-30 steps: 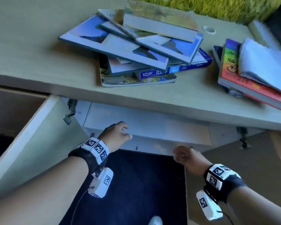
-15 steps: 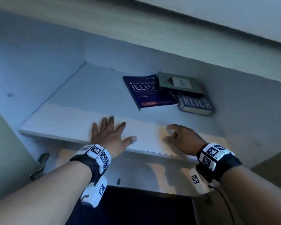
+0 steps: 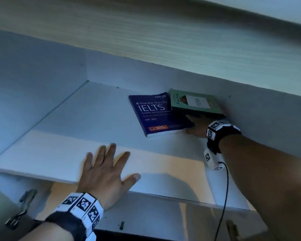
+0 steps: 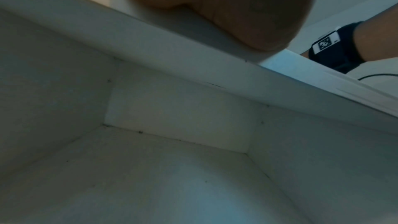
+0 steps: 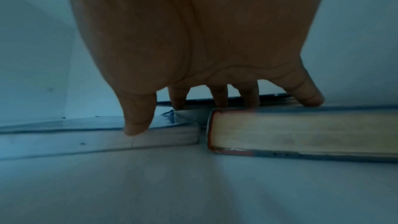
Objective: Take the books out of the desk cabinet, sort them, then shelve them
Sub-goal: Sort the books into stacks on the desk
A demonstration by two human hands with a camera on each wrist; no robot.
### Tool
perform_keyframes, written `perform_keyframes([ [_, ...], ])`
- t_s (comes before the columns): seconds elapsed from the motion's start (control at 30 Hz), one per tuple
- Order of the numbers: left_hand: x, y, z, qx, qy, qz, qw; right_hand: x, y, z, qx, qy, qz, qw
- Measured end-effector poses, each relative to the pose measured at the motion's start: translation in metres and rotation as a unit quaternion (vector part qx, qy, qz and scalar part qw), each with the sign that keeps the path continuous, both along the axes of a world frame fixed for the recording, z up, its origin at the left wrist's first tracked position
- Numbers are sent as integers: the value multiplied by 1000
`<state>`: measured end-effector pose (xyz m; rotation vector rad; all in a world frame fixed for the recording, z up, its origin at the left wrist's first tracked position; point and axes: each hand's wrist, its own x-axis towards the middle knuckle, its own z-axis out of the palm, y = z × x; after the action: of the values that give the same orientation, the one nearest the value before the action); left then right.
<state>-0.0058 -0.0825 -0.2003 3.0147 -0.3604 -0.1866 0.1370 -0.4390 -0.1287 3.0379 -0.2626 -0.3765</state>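
On the white cabinet shelf, three books lie at the back right. A dark blue IELTS book lies flat, and a green book overlaps its right edge. The green book rests on a thick book with yellowed pages. My right hand reaches to these books. Its straight fingers lie on the thick book's top, under the green book's edge, and its thumb touches the IELTS book. My left hand lies flat with spread fingers on the shelf's front part, holding nothing.
The desk's wooden front edge hangs low over the cabinet opening. A lower compartment opens under the shelf. A metal door hinge sticks out at the lower left. The shelf's left half is bare.
The view dropped from the desktop book piles into the cabinet. My right hand moved from the shelf's front edge back to the books. My left hand stayed flat on the shelf.
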Motion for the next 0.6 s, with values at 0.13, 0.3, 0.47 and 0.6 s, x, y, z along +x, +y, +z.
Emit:
perform_keyframes([
  [0.13,2,0,-2,-3,-3,0,1000,-4,10,-16,-31,11,38,999],
  [0.3,1,2,1,-35,-2,2,999,-40,34,-11,-42,45,51,997],
  [0.47,1,10,14,-146,5,13,989,-109,81,-20,-12,42,81,996],
  [0.6,-4,20,22,-230,11,24,973,-166,110,-13,20,58,55,997],
])
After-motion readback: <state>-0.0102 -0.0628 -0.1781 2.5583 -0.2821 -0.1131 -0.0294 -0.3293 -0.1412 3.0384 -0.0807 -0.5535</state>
